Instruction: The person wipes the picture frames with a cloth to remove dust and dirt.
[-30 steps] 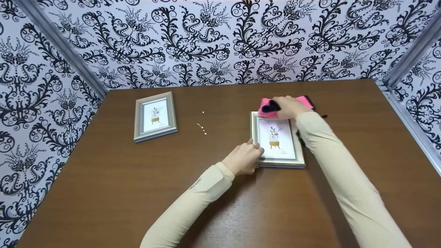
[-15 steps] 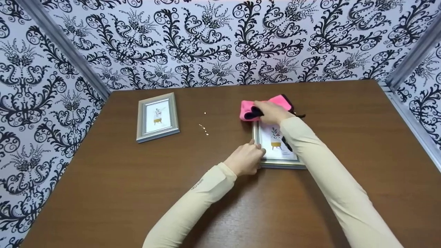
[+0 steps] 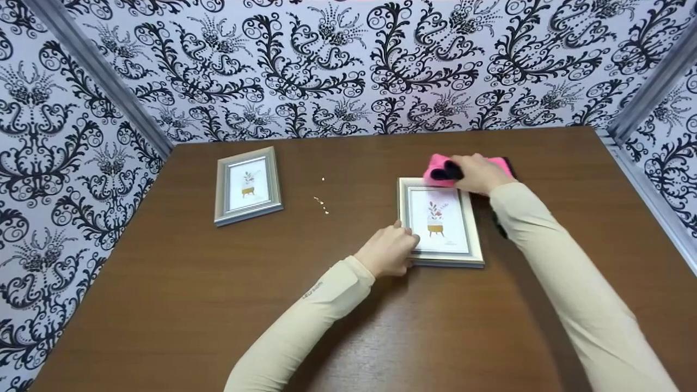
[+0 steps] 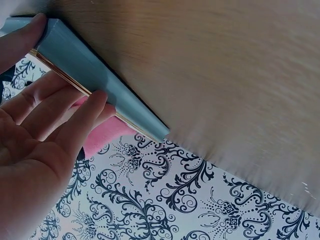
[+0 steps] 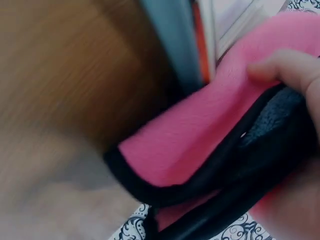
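Left hand (image 3: 387, 250) gripping frame (image 3: 442, 220) by left edge, right hand (image 3: 480, 173) pinching cloth (image 3: 437, 164) at far edge, wide tabletop (image 3: 207, 283) around

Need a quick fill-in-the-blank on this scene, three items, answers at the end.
1. The cloth held by the right hand has dark edging and the bright color ____.
2. In the head view, the left hand grips the framed picture on the right near its lower ____ corner.
3. Pale specks show on the table in the space ____ that one and the framed picture on the left.

Missing words: pink; left; between.
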`<state>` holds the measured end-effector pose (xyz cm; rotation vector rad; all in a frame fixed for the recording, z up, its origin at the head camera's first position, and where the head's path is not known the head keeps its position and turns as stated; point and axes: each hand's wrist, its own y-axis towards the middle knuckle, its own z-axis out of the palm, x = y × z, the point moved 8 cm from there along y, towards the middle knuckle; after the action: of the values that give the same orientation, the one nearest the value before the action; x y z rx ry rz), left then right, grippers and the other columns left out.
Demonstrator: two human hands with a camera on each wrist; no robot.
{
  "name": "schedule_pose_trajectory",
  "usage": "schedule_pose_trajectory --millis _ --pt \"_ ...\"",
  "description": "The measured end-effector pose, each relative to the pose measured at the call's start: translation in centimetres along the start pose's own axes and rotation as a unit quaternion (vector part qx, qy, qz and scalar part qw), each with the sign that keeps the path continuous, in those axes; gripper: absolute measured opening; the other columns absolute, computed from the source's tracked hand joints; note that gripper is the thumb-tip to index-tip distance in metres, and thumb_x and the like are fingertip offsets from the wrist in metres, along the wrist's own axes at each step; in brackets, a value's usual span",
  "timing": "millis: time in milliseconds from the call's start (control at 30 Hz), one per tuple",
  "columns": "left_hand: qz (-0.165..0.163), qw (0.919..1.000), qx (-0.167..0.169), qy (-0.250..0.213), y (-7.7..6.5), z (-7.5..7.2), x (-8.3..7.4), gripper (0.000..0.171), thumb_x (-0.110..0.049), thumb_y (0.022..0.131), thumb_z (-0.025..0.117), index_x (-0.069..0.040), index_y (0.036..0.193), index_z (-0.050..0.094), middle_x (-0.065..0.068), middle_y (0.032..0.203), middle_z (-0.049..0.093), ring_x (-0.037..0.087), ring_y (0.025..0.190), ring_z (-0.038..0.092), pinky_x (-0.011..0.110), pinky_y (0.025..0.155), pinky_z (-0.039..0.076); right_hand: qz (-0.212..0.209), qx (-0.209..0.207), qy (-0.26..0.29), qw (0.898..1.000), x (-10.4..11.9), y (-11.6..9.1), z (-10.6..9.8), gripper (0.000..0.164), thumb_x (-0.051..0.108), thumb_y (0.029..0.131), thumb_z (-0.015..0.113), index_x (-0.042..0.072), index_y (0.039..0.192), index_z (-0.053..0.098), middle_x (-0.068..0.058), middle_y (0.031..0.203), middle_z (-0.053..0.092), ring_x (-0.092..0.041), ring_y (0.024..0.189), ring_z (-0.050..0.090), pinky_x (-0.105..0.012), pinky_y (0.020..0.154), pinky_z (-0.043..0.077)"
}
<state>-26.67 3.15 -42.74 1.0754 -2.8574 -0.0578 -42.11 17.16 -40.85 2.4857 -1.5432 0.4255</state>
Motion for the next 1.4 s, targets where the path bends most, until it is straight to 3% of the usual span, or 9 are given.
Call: schedule_pose_trajectory --millis 133,300,567,667,767,900,1167,1300,1400 --pt "0.000 1.0000 0.000 -0.003 0.0 0.0 0.0 0.020 -0.021 0.076 0.077 -0.009 0.088 0.066 0.004 0.086 0.065 0.020 0.074 0.063 0.032 0.066 0.055 0.047 -0.040 -0.025 0.998 -0.3 -1.5 -0.6 0.038 0.004 0.073 0.068 -0.007 0.106 0.054 -0.034 0.097 0.061 -0.053 0.086 0.059 -0.061 0.075 0.047" --pt "0.002 1.0000 0.002 -0.006 0.0 0.1 0.0 0.021 -0.020 0.076 0.077 -0.009 0.089 0.066 0.005 0.088 0.065 0.022 0.075 0.064 0.034 0.067 0.055 0.058 -0.088 -0.042 0.994 2.0 -3.2 0.1 0.023 0.001 0.077 0.065 -0.011 0.094 0.054 -0.032 0.085 0.060 -0.048 0.075 0.060 -0.055 0.066 0.050" --pt "0.017 0.9998 0.011 0.002 0.1 0.2 0.2 0.022 -0.024 0.076 0.078 -0.010 0.090 0.067 0.005 0.089 0.064 0.022 0.077 0.063 0.034 0.069 0.055 -0.002 -0.060 -0.107 0.992 7.7 -2.8 3.0 0.018 0.000 0.077 0.065 -0.010 0.090 0.059 -0.025 0.083 0.062 -0.041 0.078 0.062 -0.050 0.068 0.053" --pt "0.022 0.9997 0.014 0.005 0.1 0.2 0.2 0.022 -0.025 0.076 0.078 -0.011 0.089 0.067 0.004 0.089 0.064 0.021 0.080 0.063 0.034 0.072 0.054 -0.041 -0.034 -0.067 0.996 9.2 -2.3 3.7 0.016 -0.002 0.077 0.065 -0.007 0.091 0.058 -0.024 0.088 0.062 -0.041 0.083 0.062 -0.050 0.074 0.052" --pt "0.022 0.9997 0.011 0.006 0.1 0.1 0.1 0.023 -0.025 0.075 0.079 -0.011 0.088 0.067 0.005 0.090 0.065 0.022 0.082 0.063 0.034 0.072 0.054 -0.089 0.001 -0.013 0.996 10.2 -1.9 4.3 0.028 -0.006 0.078 0.063 -0.010 0.106 0.058 -0.026 0.104 0.062 -0.042 0.097 0.061 -0.050 0.087 0.049" --pt "0.024 0.9997 0.003 0.007 0.0 0.1 0.1 0.022 -0.024 0.074 0.079 -0.011 0.086 0.067 0.004 0.088 0.066 0.023 0.081 0.064 0.035 0.071 0.054 -0.127 0.055 0.035 0.990 10.1 -1.6 4.4 0.053 -0.012 0.079 0.058 -0.011 0.131 0.049 -0.028 0.128 0.054 -0.044 0.117 0.051 -0.050 0.102 0.038" --pt "0.015 0.9999 0.006 0.005 0.1 -0.1 0.2 0.022 -0.024 0.074 0.080 -0.010 0.085 0.067 0.005 0.088 0.065 0.025 0.084 0.064 0.036 0.072 0.054 -0.156 0.138 0.032 0.977 8.5 -1.8 3.5 0.062 -0.016 0.076 0.055 -0.002 0.136 0.050 -0.023 0.138 0.049 -0.043 0.130 0.040 -0.052 0.109 0.027" --pt "0.011 0.9999 0.005 0.004 0.2 -0.1 0.1 0.023 -0.024 0.074 0.080 -0.010 0.086 0.067 0.005 0.087 0.066 0.026 0.080 0.064 0.037 0.070 0.055 -0.167 0.139 -0.012 0.976 7.5 -2.2 3.2 0.053 -0.009 0.082 0.062 0.000 0.134 0.054 -0.021 0.138 0.049 -0.043 0.131 0.038 -0.054 0.109 0.026" --pt "0.006 1.0000 0.006 -0.002 0.2 0.0 0.2 0.023 -0.024 0.074 0.080 -0.009 0.086 0.067 0.005 0.084 0.065 0.026 0.076 0.064 0.037 0.068 0.054 -0.173 0.120 -0.046 0.976 6.6 -2.6 3.1 0.054 -0.008 0.081 0.065 -0.002 0.133 0.054 -0.022 0.138 0.049 -0.042 0.131 0.038 -0.053 0.109 0.027"
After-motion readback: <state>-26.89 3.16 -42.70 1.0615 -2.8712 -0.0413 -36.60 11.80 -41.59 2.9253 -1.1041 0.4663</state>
